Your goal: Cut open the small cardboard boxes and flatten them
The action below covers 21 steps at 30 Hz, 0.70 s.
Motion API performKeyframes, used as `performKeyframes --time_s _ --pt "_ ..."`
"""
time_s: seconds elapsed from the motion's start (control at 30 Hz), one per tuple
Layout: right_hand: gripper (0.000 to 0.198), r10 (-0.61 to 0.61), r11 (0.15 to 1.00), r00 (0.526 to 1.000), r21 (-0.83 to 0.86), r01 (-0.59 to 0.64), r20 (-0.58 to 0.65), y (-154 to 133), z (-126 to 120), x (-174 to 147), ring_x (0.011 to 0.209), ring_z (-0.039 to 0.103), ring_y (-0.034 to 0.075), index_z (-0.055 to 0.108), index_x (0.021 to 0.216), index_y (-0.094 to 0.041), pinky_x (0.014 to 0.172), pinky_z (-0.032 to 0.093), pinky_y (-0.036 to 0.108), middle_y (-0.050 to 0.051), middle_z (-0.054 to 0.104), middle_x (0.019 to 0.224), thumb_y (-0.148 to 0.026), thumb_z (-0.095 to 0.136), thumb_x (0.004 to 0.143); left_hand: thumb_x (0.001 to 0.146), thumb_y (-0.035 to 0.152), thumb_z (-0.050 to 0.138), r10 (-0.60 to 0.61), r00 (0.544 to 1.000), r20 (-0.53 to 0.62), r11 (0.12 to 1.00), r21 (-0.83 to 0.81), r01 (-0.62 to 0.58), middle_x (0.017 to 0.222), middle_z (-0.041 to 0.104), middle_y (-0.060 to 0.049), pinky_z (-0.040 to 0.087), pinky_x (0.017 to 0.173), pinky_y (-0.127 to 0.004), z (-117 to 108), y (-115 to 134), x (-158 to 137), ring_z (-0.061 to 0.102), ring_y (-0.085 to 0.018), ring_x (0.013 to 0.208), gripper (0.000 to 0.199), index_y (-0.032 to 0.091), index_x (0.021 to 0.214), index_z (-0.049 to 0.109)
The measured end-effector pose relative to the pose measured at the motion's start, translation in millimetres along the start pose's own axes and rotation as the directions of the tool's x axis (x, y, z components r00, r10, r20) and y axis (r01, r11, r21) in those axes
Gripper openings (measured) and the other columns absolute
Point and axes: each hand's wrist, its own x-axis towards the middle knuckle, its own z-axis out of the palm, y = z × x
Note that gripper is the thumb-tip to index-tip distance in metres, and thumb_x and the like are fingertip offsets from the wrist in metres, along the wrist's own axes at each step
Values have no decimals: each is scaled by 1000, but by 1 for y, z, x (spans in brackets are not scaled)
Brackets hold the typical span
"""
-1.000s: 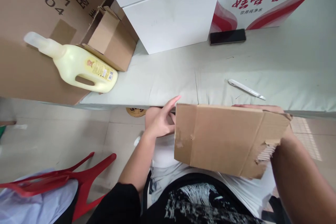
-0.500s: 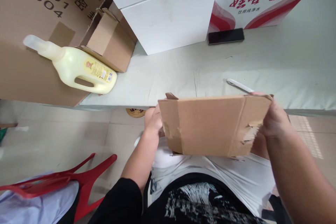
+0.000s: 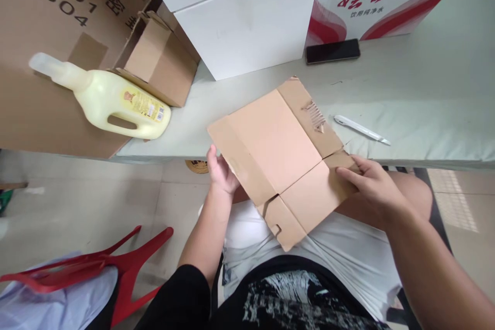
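A brown cardboard piece (image 3: 276,142) with creases, slots and a torn patch is tilted over my lap and the table's front edge. My right hand (image 3: 367,183) pinches its right corner, thumb on top and fingers underneath. At the left edge, my left hand (image 3: 223,171) supports it from below; the thumb shows beside the edge and the other fingers are partly hidden under the cardboard. A white utility knife (image 3: 361,129) lies on the table just beyond my right hand, touched by neither hand.
A yellow pump bottle (image 3: 124,105) lies on its side by a small carton (image 3: 162,62) and a large printed box (image 3: 38,87) at left. White boxes (image 3: 247,23) stand at the back, with a black phone (image 3: 332,51) before them. A red chair (image 3: 127,268) is lower left.
The cardboard has turned and spread flatter, with its inner face and a lower flap now showing. My right hand has shifted left and down, uncovering the whole utility knife.
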Motion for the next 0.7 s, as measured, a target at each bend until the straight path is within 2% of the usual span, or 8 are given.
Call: performKeyframes --time_s 0.13,0.2,0.3,0.4,0.47,0.57,0.63,0.7 --pt "40 -90 985 977 -161 59 -195 -7 3 -1 85 73 24 74 99 -20 67 58 30 6 78 95 -48 83 71 78 41 78 -48 998 44 998 41 46 101 80 -4 61 86 -28 -4 -8 0 76 -19 92 34 20 103 71" --pt "42 -103 994 962 -66 89 -254 -7 2 -3 86 72 24 74 101 -23 67 58 31 5 78 99 -49 83 70 77 31 78 -17 997 72 997 81 11 102 80 0 60 84 -26 -3 -10 2 76 -16 90 33 23 108 70" --pt "44 -103 991 943 47 124 -317 -2 -4 -7 90 72 26 75 100 -26 72 60 34 5 77 101 -49 85 65 72 22 81 -22 984 178 983 183 -11 104 79 2 60 91 -30 6 -10 3 77 -17 91 51 28 120 65" --pt "50 -109 971 894 144 189 -434 9 -13 -12 90 71 26 74 101 -26 75 59 37 5 76 100 -48 87 58 69 21 85 -89 968 237 964 266 24 115 77 -1 57 103 -36 21 -14 1 75 -21 108 62 29 126 62" --pt "56 -141 914 869 275 298 -475 17 -18 -18 95 71 27 72 108 -29 79 59 41 7 75 109 -61 80 62 72 21 84 -89 961 261 965 262 18 123 75 -4 54 108 -39 34 -21 1 70 -24 119 61 28 128 61" --pt "62 -243 824 895 408 394 -373 31 -18 -33 90 72 27 71 107 -36 75 61 46 8 74 109 -82 67 66 76 20 80 -41 962 269 982 189 -11 126 73 -3 53 110 -40 53 -41 3 69 -22 120 57 29 128 59" --pt "63 -232 835 933 436 336 -274 41 -13 -43 77 72 26 70 102 -35 67 62 45 7 75 97 -81 75 59 78 18 78 -40 967 253 990 144 3 126 73 -1 53 109 -38 67 -58 4 70 -19 116 55 30 128 58" --pt "58 -134 871 960 433 232 -245 49 -6 -51 66 70 24 69 94 -30 62 62 45 6 73 79 -70 85 55 79 19 77 -84 963 256 990 130 51 126 73 -1 54 108 -37 81 -76 4 71 -18 113 53 29 127 57"
